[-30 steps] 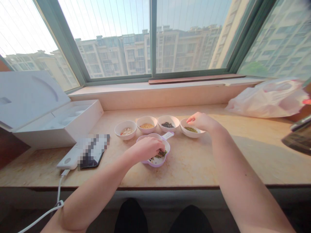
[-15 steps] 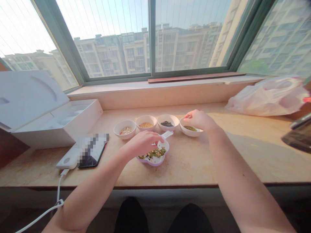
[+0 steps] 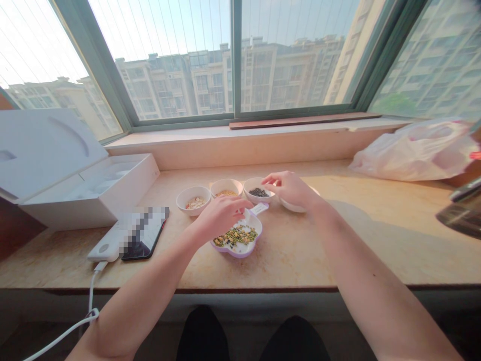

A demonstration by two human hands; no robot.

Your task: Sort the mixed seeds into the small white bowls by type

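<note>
My left hand (image 3: 225,214) hovers over the back left of a white dish with a purple rim (image 3: 240,252). Its fingertips are bent together, and anything between them is too small to make out. Mixed green, black and yellowish beans (image 3: 236,235) lie in the dish. My right hand (image 3: 289,188) is over the rightmost white bowl (image 3: 294,206), mostly covering it, with fingers stretched left and slightly apart. They reach the edge of a bowl of black beans (image 3: 259,192). Left of that stand a bowl of yellowish grains (image 3: 226,186) and a bowl of pale flakes (image 3: 193,200).
An open white box (image 3: 90,193) stands at the left. In front of it lie a phone (image 3: 145,240) and a white power bank (image 3: 105,245) with a cable (image 3: 91,291). A plastic bag (image 3: 417,153) sits back right, near a dark glossy object (image 3: 460,213).
My right hand has moved left from the green-bean bowl toward the black-bean bowl. My left hand has lifted slightly away from the beans, uncovering more of them.
</note>
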